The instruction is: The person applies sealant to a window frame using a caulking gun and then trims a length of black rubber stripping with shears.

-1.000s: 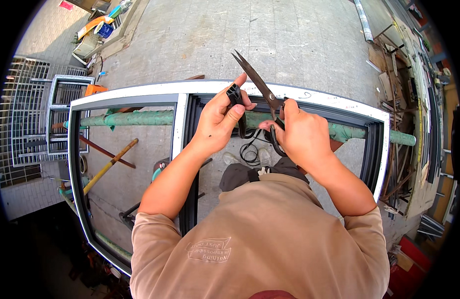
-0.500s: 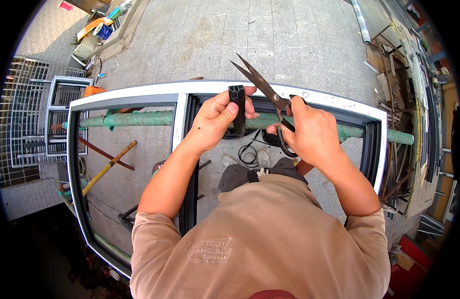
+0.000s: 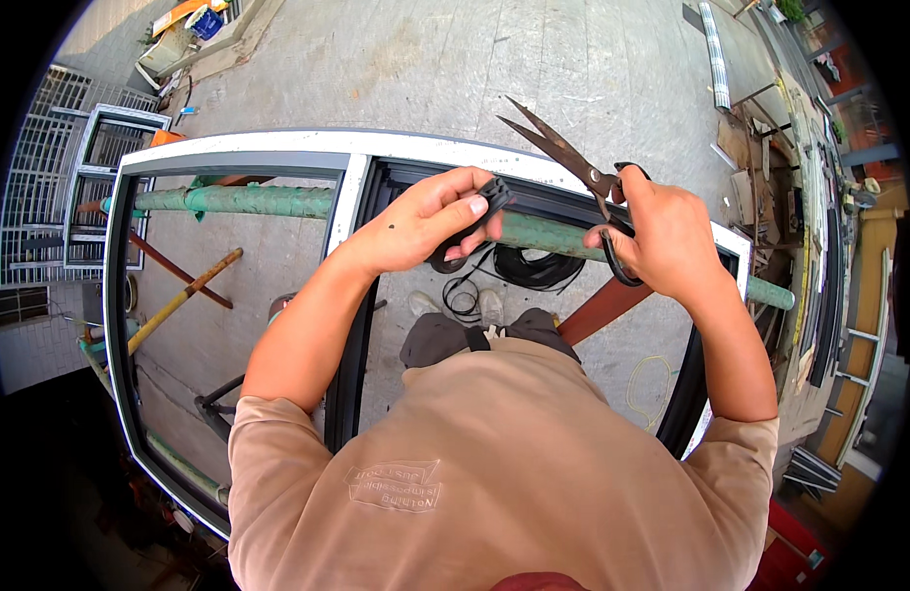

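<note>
My left hand [image 3: 423, 223] is closed around a short bundle of black rubber strips [image 3: 494, 193], thumb pressed on top. Its cut-looking end sticks out past the fingers toward the right. In my right hand [image 3: 667, 236] is a pair of dark, worn scissors [image 3: 565, 150], its handle loops around my fingers and thumb. The blades stand slightly apart, pointing up and left, touching nothing. Both hands are above the far side of a large white and dark grey window frame [image 3: 248, 148], which lies across supports in front of me.
Green-wrapped poles [image 3: 268, 202] run beneath the frame. A black coil of strip [image 3: 539, 268] lies on the floor near my shoes [image 3: 490, 305]. Smaller frames [image 3: 85, 212] lean at the left. Scrap boards and metal lengths [image 3: 770, 197] line the right side.
Both hands have shifted; the right hand with the scissors moved right, farther from the left. The black bundle has turned from upright to tilted, its end now pointing up and right.
</note>
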Demonstrator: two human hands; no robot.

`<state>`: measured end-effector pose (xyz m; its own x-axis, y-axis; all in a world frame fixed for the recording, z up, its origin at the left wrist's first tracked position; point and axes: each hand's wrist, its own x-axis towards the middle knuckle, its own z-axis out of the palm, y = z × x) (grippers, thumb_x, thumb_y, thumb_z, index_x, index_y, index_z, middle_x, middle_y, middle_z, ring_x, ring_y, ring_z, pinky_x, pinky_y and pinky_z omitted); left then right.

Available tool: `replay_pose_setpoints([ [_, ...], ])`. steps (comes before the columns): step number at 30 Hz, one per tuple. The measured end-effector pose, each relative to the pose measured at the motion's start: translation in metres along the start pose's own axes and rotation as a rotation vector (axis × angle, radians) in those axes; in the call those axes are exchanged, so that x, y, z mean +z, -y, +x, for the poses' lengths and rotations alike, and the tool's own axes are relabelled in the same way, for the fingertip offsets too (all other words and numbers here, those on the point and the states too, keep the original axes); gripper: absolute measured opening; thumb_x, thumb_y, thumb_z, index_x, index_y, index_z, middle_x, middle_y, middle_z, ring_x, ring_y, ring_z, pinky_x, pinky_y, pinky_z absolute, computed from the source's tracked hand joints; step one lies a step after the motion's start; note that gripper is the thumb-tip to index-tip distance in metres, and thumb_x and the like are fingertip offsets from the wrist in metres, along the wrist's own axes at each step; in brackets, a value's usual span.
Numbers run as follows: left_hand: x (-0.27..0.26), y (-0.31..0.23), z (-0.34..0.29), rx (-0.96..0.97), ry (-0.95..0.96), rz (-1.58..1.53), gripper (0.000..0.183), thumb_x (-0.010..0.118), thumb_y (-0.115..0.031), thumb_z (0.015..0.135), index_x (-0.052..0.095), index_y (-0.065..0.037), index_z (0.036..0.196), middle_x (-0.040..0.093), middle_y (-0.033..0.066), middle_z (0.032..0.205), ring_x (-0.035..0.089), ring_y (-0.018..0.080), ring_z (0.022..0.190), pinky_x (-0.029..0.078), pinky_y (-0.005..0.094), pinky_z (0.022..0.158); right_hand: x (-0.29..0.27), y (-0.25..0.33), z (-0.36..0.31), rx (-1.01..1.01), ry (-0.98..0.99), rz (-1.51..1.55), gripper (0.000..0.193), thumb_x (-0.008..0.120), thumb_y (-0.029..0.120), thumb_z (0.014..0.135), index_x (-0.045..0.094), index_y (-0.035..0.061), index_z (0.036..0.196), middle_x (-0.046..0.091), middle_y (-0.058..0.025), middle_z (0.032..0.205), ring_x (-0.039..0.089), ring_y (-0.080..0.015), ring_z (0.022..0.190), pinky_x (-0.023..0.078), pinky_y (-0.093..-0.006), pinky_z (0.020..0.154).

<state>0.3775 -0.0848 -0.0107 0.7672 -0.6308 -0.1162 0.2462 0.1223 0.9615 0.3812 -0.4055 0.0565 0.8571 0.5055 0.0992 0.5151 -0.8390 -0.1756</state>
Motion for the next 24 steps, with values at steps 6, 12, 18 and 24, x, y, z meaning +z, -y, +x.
replay_pose_setpoints([
  [6, -0.005, 0.006, -0.005, -0.019, 0.128, 0.068, 0.047, 0.068, -0.03, 0.11, 0.058, 0.0, 0.146, 0.058, -0.0004, 0.085, 0.052, 0.0092, 0.074, 0.042, 0.0273, 0.066, -0.008, -0.007, 0.006, -0.011, 0.103, 0.017, 0.058, 0.092, 0.042, 0.081, 0.056, 0.0027, 0.102, 0.068, -0.0188, 0.074, 0.069, -0.0464, 0.075, 0.053, -0.0518, 0.066],
  [12, -0.013, 0.002, -0.01, -0.09, 0.186, -0.012, 0.06, 0.079, -0.037, 0.102, 0.06, 0.002, 0.144, 0.062, 0.0002, 0.08, 0.057, 0.0091, 0.071, 0.043, 0.0251, 0.065, -0.006, -0.015, 0.007, -0.087, 0.182, 0.005, 0.06, 0.093, 0.045, 0.079, 0.057, 0.0029, 0.102, 0.07, -0.0177, 0.076, 0.071, -0.0449, 0.077, 0.054, -0.0521, 0.067],
  [18, -0.024, 0.007, -0.009, -0.016, 0.292, 0.024, 0.043, 0.076, -0.023, 0.105, 0.072, 0.004, 0.137, 0.071, 0.0028, 0.09, 0.062, 0.01, 0.074, 0.053, 0.0282, 0.073, -0.013, -0.016, 0.007, -0.28, 0.184, -0.021, 0.069, 0.091, 0.056, 0.073, 0.056, 0.0031, 0.101, 0.065, -0.0164, 0.075, 0.067, -0.0437, 0.075, 0.051, -0.0516, 0.067],
  [24, -0.032, 0.013, -0.009, -0.008, 0.348, 0.086, 0.05, 0.08, -0.031, 0.101, 0.072, 0.005, 0.136, 0.073, 0.0047, 0.098, 0.061, 0.0121, 0.079, 0.053, 0.0301, 0.073, -0.014, -0.019, 0.009, -0.477, 0.219, -0.04, 0.07, 0.085, 0.062, 0.074, 0.056, 0.004, 0.099, 0.064, -0.0154, 0.079, 0.066, -0.042, 0.076, 0.052, -0.0498, 0.069],
])
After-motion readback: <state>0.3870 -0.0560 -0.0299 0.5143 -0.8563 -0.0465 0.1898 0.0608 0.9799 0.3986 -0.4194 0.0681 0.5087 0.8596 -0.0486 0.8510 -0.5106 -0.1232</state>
